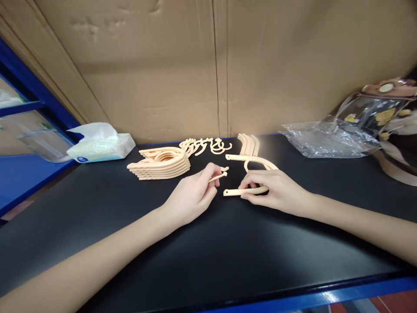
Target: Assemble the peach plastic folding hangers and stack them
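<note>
Over the middle of the black table (228, 261), my left hand (195, 189) pinches a small cream plastic hanger hook (219, 177), mostly covered by the fingers. Just to its right, my right hand (276, 187) is closed on a curved cream hanger arm (233, 192), whose holed end points left toward the hook. The two pieces are apart. Behind my right hand lie more hanger arms (241, 158), partly hidden by it. Loose hooks (202, 145) lie in a heap farther back, beside several upright-looking arms (249, 144). A neat stack of folded hangers (159, 169) sits left of the hooks.
A tissue pack (100, 145) stands at the back left, near a blue shelf frame (35, 108). Crumpled clear plastic (329, 139) and a strapped drink bottle (368, 113) occupy the back right. Brown cardboard (156, 65) rises behind the table.
</note>
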`<state>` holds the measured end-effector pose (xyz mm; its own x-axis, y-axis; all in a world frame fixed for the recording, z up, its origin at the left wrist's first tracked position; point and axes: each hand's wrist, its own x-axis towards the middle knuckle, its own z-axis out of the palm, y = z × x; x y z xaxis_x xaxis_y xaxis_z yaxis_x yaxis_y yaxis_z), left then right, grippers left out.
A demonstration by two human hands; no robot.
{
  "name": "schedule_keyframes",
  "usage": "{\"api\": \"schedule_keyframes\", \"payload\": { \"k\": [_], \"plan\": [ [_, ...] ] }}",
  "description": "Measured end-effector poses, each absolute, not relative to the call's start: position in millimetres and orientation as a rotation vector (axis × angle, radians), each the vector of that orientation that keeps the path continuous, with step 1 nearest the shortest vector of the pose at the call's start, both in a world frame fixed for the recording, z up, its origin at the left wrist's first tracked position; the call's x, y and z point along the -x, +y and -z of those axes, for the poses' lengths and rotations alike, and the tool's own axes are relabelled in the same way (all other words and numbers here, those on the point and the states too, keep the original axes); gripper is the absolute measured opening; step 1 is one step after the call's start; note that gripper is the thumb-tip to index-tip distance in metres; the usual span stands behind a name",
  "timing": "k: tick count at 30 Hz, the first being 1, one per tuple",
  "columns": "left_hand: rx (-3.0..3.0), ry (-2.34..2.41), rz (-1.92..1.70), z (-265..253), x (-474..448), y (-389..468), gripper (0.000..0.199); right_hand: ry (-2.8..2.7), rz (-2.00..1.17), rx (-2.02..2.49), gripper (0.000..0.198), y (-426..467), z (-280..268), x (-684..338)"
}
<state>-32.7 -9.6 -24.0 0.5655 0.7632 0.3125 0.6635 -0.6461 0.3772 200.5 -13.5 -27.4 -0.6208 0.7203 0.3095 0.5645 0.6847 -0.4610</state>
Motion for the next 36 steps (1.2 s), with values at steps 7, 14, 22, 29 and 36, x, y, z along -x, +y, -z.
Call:
{"api": "schedule_keyframes", "payload": {
  "k": [7, 14, 22, 29, 36],
  "plan": [
    [-2.640, 1.174, -0.556, 21.3, 32.1, -11.6, 0.012, -2.399, -0.445, 1.005, 0.004, -13.3, 27.0, -200.2],
    [-2.647, 1.201, -0.496, 19.4, 30.5, -13.5, 0.013, -2.395, -0.443, 0.995, 0.006, -11.2, 29.8, -200.2],
    [-2.643, 1.233, -0.458, 20.5, 29.8, -12.8, 0.022, -2.427, -0.165, 0.854, 0.003, -14.8, 34.0, -201.1],
    [-2.653, 1.263, -0.410, 19.1, 29.9, -12.8, 0.024, -2.512, -0.173, 0.753, 0.007, -15.4, 32.2, -200.0],
    [-2.656, 1.273, -0.388, 18.2, 28.5, -13.2, 0.026, -2.626, -0.007, 0.796, 0.019, -16.0, 30.2, -201.5]
  ]
}}
